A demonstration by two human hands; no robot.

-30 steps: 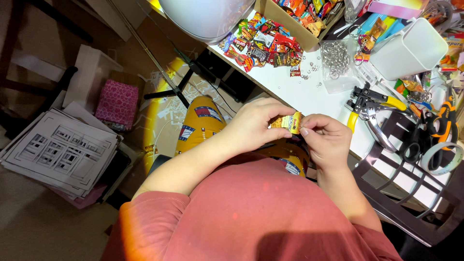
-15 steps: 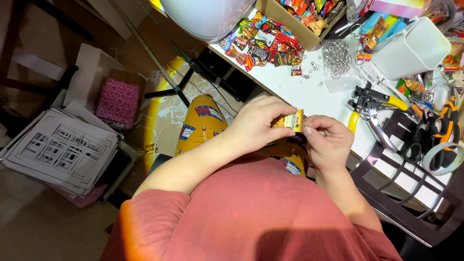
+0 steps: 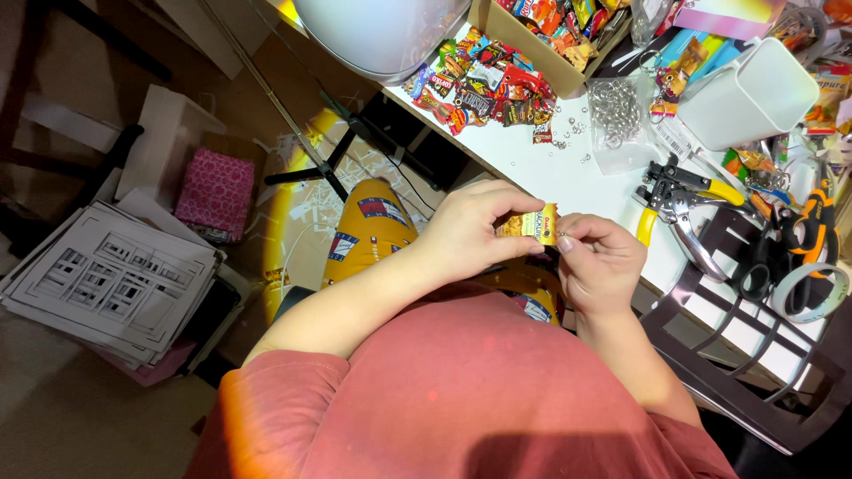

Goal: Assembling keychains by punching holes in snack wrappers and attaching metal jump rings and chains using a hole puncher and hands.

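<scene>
One small yellow packet (image 3: 530, 223) is pinched between the fingers of the left hand (image 3: 470, 229) and the right hand (image 3: 600, 263), held above the lap just off the edge of one white table (image 3: 568, 182). At 12 o'clock from the packet lies one heap of candy wrappers (image 3: 479, 84); at 2 o'clock, one white bin (image 3: 750, 93); at 3 o'clock, one pair of yellow-handled pliers (image 3: 679, 200).

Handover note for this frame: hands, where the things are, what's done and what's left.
Left hand pinches a small yellow packet by its left end. Right hand pinches its right edge, fingertips closed; whether a ring is in them I cannot tell. Both are held above the lap, off the white table. Bag of metal rings, pliers and candy pile lie untouched. Done: packet picked up. Left: unclear.
</scene>
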